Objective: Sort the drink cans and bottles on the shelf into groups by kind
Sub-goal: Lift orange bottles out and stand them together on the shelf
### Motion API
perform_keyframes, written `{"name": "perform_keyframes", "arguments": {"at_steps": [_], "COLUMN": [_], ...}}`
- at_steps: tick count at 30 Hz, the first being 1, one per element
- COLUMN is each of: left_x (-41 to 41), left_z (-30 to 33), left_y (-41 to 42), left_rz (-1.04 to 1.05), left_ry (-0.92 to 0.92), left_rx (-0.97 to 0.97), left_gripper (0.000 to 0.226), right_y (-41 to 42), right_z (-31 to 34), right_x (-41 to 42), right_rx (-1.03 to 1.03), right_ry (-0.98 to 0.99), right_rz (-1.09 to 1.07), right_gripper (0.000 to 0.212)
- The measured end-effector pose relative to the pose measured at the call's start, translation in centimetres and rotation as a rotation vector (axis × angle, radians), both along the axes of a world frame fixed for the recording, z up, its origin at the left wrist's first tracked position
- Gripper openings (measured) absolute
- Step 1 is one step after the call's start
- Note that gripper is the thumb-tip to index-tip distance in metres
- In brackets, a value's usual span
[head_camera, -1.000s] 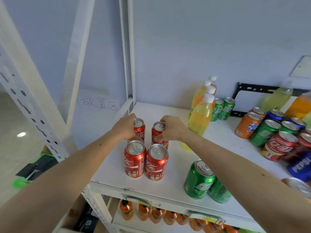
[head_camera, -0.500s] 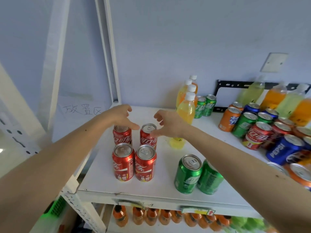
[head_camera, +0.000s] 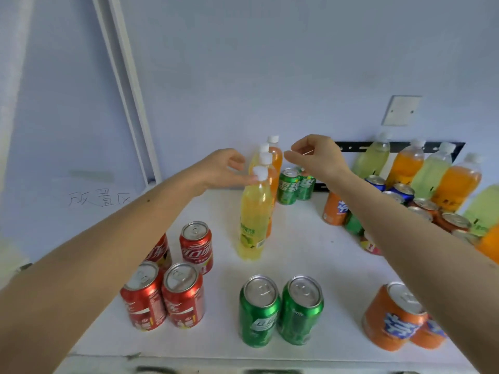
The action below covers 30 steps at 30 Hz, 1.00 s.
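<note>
Two hands up at the bottles: left hand [head_camera: 218, 168] fingers touch the upright yellow bottle [head_camera: 253, 211] cap; right hand [head_camera: 316, 157], loosely curled, empty, hovers just right.

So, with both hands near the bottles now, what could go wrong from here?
1. The left hand touches only the cap of the front yellow bottle. This tall bottle might tip, and other bottles stand directly behind it.
2. The right forearm passes close over the orange cans at the shelf front. Pulling back could knock one off the edge.
</note>
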<state>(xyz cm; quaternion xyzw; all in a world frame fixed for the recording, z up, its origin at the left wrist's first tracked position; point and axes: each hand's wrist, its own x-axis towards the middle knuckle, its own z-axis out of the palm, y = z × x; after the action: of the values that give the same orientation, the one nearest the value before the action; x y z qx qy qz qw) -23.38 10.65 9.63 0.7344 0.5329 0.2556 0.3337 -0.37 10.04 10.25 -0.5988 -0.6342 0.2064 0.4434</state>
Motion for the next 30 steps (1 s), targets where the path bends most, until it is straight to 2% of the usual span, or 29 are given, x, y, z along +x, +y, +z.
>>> {"name": "perform_keyframes", "arguments": {"at_steps": [4,6,9,11,13,15,19,24,30], "left_x": [2.5,4.0,6.4,7.6,8.3,8.4,8.6,9.0,8.7], "left_z": [1.8,2.3,2.1,1.8,1.8,1.8,2.0,2.2,2.8], "left_y": [2.1,2.9,4.1,4.6,5.1,5.6,5.9,5.9,5.0], "left_rz": [0.072,0.088,0.115,0.144,0.160,0.166,0.178,0.202,0.250], "left_ry": [-0.084,-0.061,0.123,0.261,0.344,0.343,0.353,0.384,0.266], "left_rx": [0.000,-0.025,-0.032,-0.023,-0.044,-0.114,-0.195,-0.187,-0.179], "left_gripper": [0.061,0.060,0.066,0.065,0.055,0.036,0.040,0.040,0.043], "right_y": [4.9,7.3,11.1,13.4,15.6,17.0,17.8,17.1,15.8], "right_z": [-0.6,-0.7,-1.1,-1.6,-2.2,-3.0,-3.8,-4.0,-1.8], "right_x": [2.4,2.8,2.5,1.9,1.4,1.1,0.8,1.0,2.7], "right_rx": [-0.060,-0.089,-0.142,-0.210,-0.257,-0.275,-0.228,-0.224,-0.141], "right_ry": [-0.084,-0.162,-0.231,-0.266,-0.299,-0.266,-0.184,-0.070,-0.016], "right_rz": [0.000,0.053,0.152,0.222,0.290,0.335,0.357,0.383,0.326], "right_gripper": [0.038,0.051,0.074,0.081,0.072,0.054,0.030,0.020,0.036]}}
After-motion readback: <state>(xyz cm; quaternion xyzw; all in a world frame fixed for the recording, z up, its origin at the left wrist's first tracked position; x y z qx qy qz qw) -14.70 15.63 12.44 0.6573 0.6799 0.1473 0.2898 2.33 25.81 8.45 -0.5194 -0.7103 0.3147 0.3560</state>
